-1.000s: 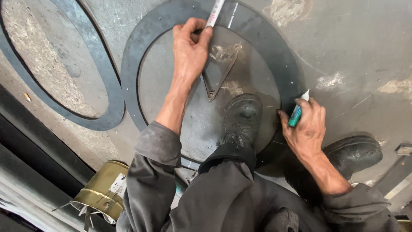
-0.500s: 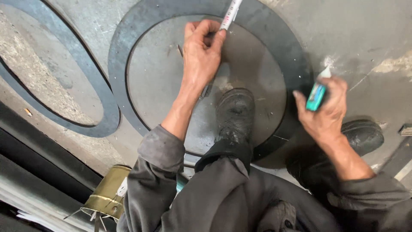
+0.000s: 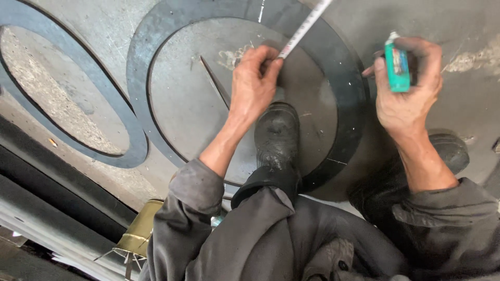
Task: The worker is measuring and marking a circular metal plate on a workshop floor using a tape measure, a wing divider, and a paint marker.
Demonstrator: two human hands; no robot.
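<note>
Left hand [image 3: 253,83] pinches tape [image 3: 303,28] flat on disc [image 3: 198,104], keeping it taut | right hand [image 3: 411,83] fisted round marker [image 3: 398,68], tip over ring [image 3: 348,78] edge | boot [image 3: 277,136] pins disc.

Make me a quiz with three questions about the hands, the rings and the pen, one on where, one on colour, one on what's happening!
1. Where does the left hand press the tape measure?
A. on the round plate inside the dark ring
B. on the tin
C. on the boot

2. What colour is the marker in the right hand?
A. red
B. teal green
C. yellow

3. How is the marker held?
A. lying on the floor
B. tucked in a pocket
C. gripped in the fist, tip up

Answers: 1 A, the fingers hold the tape end on the round plate within the dark ring. 2 B, its body is teal green. 3 C, the right hand closes round it, with the pale tip above the fingers.
</note>
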